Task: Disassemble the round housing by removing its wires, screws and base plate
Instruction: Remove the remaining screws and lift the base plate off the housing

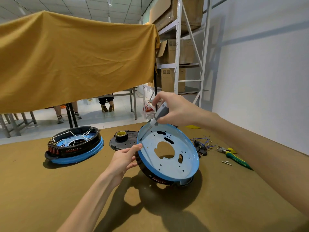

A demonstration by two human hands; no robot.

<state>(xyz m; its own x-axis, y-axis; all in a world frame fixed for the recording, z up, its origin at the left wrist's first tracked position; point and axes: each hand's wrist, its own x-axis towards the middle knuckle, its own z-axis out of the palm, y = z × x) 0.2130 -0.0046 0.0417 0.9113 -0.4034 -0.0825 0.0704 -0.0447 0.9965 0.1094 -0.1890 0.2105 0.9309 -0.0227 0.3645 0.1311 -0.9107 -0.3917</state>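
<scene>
Left hand point(123, 159) grips the near-left rim of the round blue-and-black metal housing point(173, 164), tilting it off the brown table point(50, 190) so right hand's point(173, 109) grey electric screwdriver point(158, 114) reaches the far-left inner wall, probably a screw.

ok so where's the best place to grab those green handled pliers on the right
Probably by the green and yellow handles of the pliers, coming from above and the near side. They lie flat on the table with the handles pointing toward the person and the metal jaws pointing away toward the loose wires, so the handles are the free, padded end.
</scene>
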